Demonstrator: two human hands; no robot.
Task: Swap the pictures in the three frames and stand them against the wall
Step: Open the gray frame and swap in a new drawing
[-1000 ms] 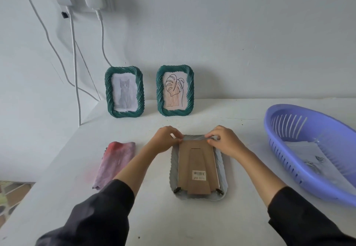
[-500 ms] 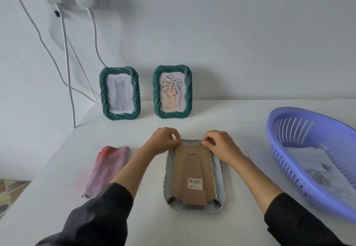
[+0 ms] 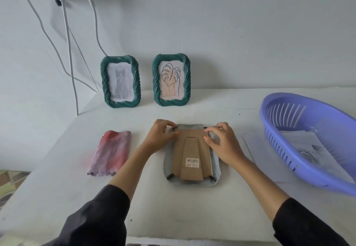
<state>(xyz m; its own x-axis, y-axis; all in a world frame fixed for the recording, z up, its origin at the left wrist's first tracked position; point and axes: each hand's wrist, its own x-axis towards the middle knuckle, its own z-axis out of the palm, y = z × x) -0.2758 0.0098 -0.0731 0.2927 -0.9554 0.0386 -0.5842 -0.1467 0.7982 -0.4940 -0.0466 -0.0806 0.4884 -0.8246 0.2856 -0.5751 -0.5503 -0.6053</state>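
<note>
working on the third frame. the pale grey frame (image 3: 192,183) lies face down on the surface (image 3: 173,211), mid-front, with its cardboard backing (image 3: 192,149) up and the easel leg folded flat.

the left hand (image 3: 160,135) is curled at the backing's top-left corner, thumb and forefinger pinching at one of the small dark top clips (image 3: 174,129). the right hand (image 3: 223,143) is curled at the top-right corner, forefinger tip on the clip there, thumb pressing the board. neither hand carries anything loose. the bottom clips (image 3: 170,176) seem turned clear of the board's edge, though i am not sure.

progress, as judged:
- cat frame (image 3: 137,79), green, stands upright against the wall (image 3: 240,33).
- leaf frame (image 3: 187,79), green, stands just beside it, also against the wall.
- both read as finished, though the pictures cannot show whether their prints were swapped.
- the grey frame is the last one. i cannot tell whether the clips are being opened or shut, so its print may or may not be changed yet.
- standing it at the wall is not yet done.

containers:
- purple slotted basket (image 3: 279,141) sits at the right of the surface. inside are white printed sheets (image 3: 308,145), their dark designs too blurred to name.
- a pale flat sheet (image 3: 256,155) lies under the basket's near edge.

a pink-purple cloth (image 3: 109,153) lies flat, left of the left forearm.
</note>
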